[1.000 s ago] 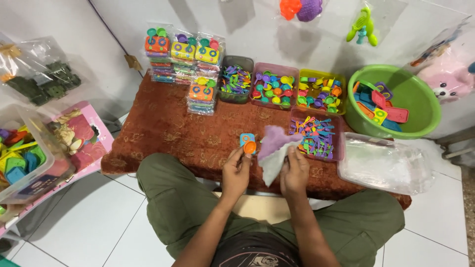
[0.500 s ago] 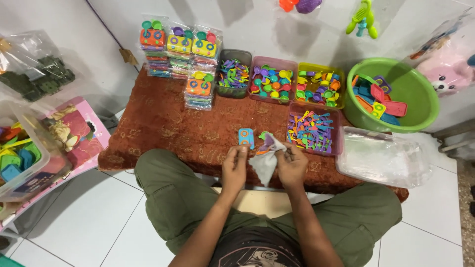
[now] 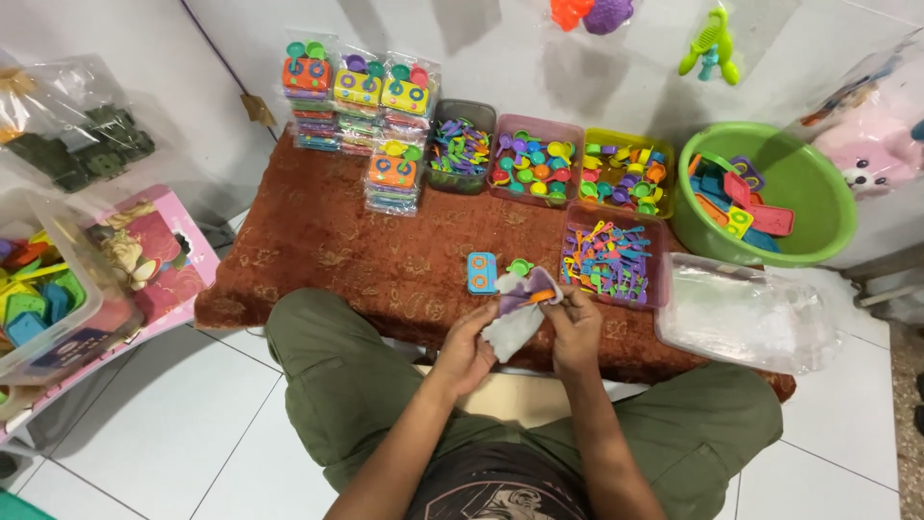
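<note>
My left hand (image 3: pixel 469 342) and my right hand (image 3: pixel 577 327) both hold a small clear plastic bag (image 3: pixel 513 323) over the near edge of the brown-carpeted table (image 3: pixel 318 241). Small purple and orange toy pieces (image 3: pixel 532 293) sit at the bag's mouth by my right fingers. A blue toy stove (image 3: pixel 481 273) and a small green toy cup (image 3: pixel 521 266) lie on the carpet just beyond the bag.
Stacks of bagged toy sets (image 3: pixel 358 96) stand at the back left. Trays of coloured toy pieces (image 3: pixel 535 159) line the back, one more tray (image 3: pixel 612 265) is right of my hands. A green basin (image 3: pixel 804 188) and a pile of clear bags (image 3: pixel 746 313) are at right. Bins stand at left.
The blue stove and green cup left my left hand and now lie on the carpet. Both hands came together on the clear bag, with toy pieces at its mouth.
</note>
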